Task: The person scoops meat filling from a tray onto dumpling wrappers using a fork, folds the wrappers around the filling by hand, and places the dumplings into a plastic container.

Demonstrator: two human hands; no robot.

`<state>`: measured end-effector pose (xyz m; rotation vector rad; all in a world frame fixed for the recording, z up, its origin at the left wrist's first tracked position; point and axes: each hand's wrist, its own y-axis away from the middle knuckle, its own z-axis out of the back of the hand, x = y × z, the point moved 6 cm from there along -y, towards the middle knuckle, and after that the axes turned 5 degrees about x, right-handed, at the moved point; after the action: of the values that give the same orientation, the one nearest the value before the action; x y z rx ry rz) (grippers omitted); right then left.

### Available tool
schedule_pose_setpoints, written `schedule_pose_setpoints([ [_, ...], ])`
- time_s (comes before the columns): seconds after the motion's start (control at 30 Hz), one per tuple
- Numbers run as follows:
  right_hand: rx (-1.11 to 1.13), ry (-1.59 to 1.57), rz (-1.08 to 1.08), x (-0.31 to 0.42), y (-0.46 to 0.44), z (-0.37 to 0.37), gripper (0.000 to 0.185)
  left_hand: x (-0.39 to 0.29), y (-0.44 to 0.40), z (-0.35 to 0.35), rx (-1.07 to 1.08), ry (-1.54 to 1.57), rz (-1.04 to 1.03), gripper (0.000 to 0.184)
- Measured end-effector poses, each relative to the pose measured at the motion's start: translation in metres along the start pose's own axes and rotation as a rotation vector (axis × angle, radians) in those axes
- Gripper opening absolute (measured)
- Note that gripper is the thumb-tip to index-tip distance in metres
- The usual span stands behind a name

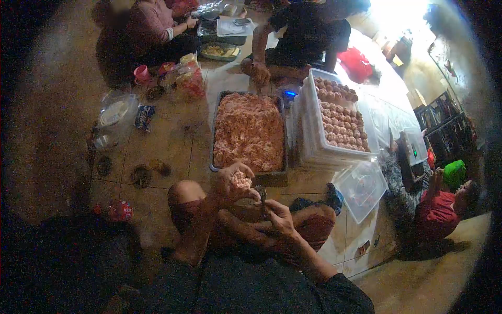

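A lump of pinkish minced mixture sits in my left hand, its fingers curled around it just below the front edge of a big tray. My right hand grips a fork, whose tines point up beside my left fingertips. The dark rectangular tray holds a large mass of the same mixture. To its right stands a stack of clear plastic boxes, and rows of round balls fill much of the top one.
Across the tray a co-worker's hand reaches to its far edge. A clear lid lies right of my knee. Left are a blue packet, a pink cup and bags. Other people sit at the back left and far right.
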<state>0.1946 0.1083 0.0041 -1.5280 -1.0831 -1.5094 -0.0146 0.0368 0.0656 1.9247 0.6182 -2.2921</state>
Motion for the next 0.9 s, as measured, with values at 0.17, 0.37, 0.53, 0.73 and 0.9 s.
schedule_pose_setpoints([
  [0.17,-0.051,0.293,0.232,0.075,-0.019,-0.04,0.022,0.012,0.003,-0.027,-0.062,-0.148,0.079,0.038],
  [0.37,-0.288,0.512,0.134,0.127,-0.005,-0.005,0.022,-0.008,-0.009,-0.004,0.11,0.165,-0.095,0.028],
  [0.53,-0.25,0.693,0.284,0.161,-0.004,0.001,0.014,0.002,-0.015,-0.014,0.383,0.161,-0.072,0.018],
  [0.73,-0.113,0.696,0.319,0.172,-0.001,0.005,0.022,-0.009,-0.001,-0.018,0.328,0.047,0.006,0.014],
  [0.9,-0.057,0.716,0.298,0.155,-0.003,0.019,0.019,-0.033,-0.009,-0.026,0.381,0.001,-0.083,0.013],
])
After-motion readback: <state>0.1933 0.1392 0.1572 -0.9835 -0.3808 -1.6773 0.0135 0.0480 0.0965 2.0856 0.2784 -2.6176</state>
